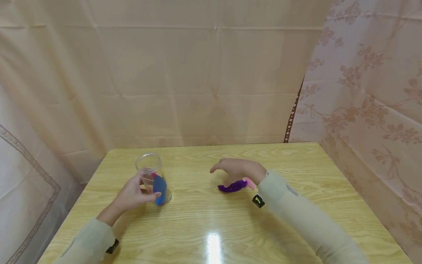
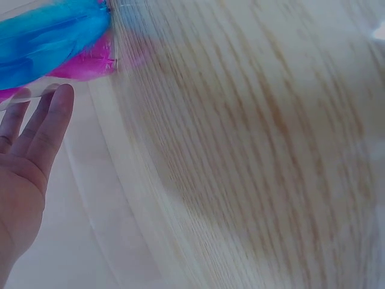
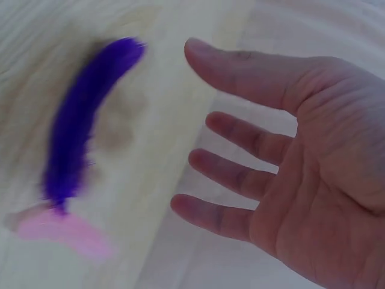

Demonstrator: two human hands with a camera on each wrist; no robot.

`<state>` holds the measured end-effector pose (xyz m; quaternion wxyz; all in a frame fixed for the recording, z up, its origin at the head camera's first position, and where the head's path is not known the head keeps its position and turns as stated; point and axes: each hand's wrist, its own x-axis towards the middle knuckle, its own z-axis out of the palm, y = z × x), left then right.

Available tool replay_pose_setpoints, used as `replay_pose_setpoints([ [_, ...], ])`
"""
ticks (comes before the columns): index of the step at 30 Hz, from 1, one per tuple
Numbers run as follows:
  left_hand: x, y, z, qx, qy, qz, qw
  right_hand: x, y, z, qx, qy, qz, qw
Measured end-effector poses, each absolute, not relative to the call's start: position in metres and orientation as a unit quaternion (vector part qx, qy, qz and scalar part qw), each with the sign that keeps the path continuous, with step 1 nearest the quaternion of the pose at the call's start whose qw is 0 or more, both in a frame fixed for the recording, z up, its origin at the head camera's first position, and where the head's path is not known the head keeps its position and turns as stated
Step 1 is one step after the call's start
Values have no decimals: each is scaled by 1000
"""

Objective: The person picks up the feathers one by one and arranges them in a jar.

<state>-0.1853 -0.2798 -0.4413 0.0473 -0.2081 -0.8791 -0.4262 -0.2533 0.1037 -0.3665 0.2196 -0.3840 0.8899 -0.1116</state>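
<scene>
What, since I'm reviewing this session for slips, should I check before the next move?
1. Clear cup held: ok, the left grip has it.
2. Cup open on top: ok, nothing covers it.
3. Blue feather and magenta feather inside the cup: ok.
4. Right grip free: ok, it holds nothing.
5. All feathers in the cup: not ok, a purple feather and a pink feather lie on the table.
6. Cup base resting on the table: cannot tell.
</scene>
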Motion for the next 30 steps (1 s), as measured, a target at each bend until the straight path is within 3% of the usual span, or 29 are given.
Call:
replay_pose_setpoints([
  [18,-185,-282,-441,-207,-871,-445,33,-252,131,-420,-344,916,-91,185],
  [30,-185,-280,-437,-195,-878,-436,28,-250,124,-420,-282,924,-137,221],
])
